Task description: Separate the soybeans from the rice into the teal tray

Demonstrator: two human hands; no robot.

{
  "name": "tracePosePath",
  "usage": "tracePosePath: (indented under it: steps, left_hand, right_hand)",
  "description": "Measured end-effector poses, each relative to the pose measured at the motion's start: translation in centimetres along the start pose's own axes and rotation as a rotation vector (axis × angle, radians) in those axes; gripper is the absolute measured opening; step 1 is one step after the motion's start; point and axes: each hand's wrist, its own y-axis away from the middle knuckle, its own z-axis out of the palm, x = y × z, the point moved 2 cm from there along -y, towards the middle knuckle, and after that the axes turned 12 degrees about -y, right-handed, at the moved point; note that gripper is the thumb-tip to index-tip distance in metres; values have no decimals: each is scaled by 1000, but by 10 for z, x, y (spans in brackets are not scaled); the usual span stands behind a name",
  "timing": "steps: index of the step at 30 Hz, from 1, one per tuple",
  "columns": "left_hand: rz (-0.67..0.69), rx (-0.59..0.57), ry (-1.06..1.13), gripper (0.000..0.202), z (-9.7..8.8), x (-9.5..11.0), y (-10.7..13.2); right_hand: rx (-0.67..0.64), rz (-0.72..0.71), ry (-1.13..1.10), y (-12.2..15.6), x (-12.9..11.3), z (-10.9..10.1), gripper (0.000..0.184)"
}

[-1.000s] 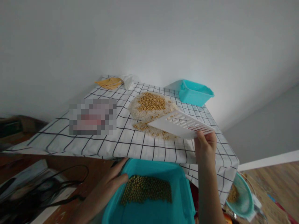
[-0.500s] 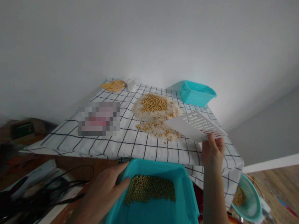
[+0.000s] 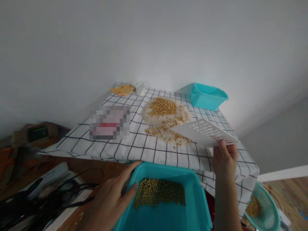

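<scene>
My left hand [image 3: 113, 195] grips the left rim of a teal plastic bin [image 3: 163, 221], thumb over the inner side. Inside the bin lies a layer of round soybean-like beans [image 3: 158, 192], heaped toward its far side. My right hand [image 3: 226, 154] pinches the right end of a thin white board with slots [image 3: 204, 131], held tilted over the cloth. The board's left end reaches the edge of a spread of pale grains [image 3: 154, 120] mixed with golden beans [image 3: 163, 106]. The fingers under the board are partly hidden.
A checked cloth [image 3: 125, 147] covers the table. On it are another teal bin [image 3: 208, 98], yellow folded material [image 3: 122, 89], a white crumpled item [image 3: 139, 87] and a blurred-out object [image 3: 109, 123]. Black cables [image 3: 79, 192] lie lower left; a green basket [image 3: 264, 208] stands lower right.
The whole scene has shifted slightly right in view. The slotted board's far edge has dipped a little. Both hands keep their hold.
</scene>
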Motion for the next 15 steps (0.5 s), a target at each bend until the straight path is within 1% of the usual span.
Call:
tracePosePath:
  steps: [2, 4, 8, 11, 15]
  left_hand:
    - [-32, 42, 111, 56, -4, 8, 2]
    - [-26, 79, 107, 61, -7, 15, 1]
    - [25, 111, 48, 60, -12, 23, -5]
    - [32, 97, -17, 59, -13, 23, -7]
    - [61, 74, -160, 59, -12, 25, -8]
  right_hand:
    - [-8, 3, 4, 0, 0, -1, 11]
    - [-11, 5, 3, 0, 1, -2, 11]
    - [-12, 8, -14, 0, 0, -2, 9]
    - [-9, 14, -47, 1, -1, 0, 6]
    - [-11, 20, -78, 2, -3, 3, 5]
